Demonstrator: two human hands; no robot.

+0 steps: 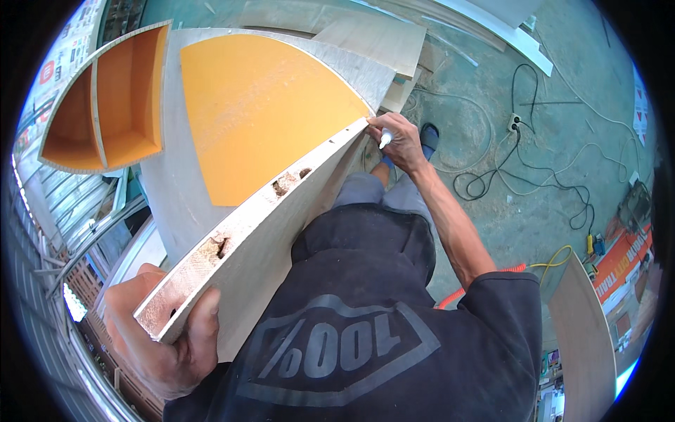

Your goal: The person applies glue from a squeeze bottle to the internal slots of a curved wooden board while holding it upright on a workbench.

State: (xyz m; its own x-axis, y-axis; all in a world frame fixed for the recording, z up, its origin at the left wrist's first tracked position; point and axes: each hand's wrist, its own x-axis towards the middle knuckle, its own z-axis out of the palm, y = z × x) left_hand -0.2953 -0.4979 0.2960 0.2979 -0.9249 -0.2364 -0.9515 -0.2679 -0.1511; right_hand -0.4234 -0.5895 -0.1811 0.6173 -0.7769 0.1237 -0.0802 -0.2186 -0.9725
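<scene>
A thick pale panel (246, 218) stands on edge against my body. Its narrow upper edge shows rough gouged holes and crumbly brown filling. My left hand (165, 334) is closed around the panel's near-left end, thumb on the side towards me and fingers on the far side. At the far-right end, my right hand (406, 144) pinches near the panel's corner. Out of that hand sticks a small white tube with a pointed tip (386, 138); most of it is hidden by the fingers. An orange board with a curved side (260, 105) lies just beyond the panel.
The orange board rests on a grey worktop (169, 204). An orange curved box with a divider (126, 105) stands at its left. Loose boards (373, 42) lie at the back. Black cables and a socket block (515, 122) run over the floor at right, with a red coiled hose (450, 299) nearer me.
</scene>
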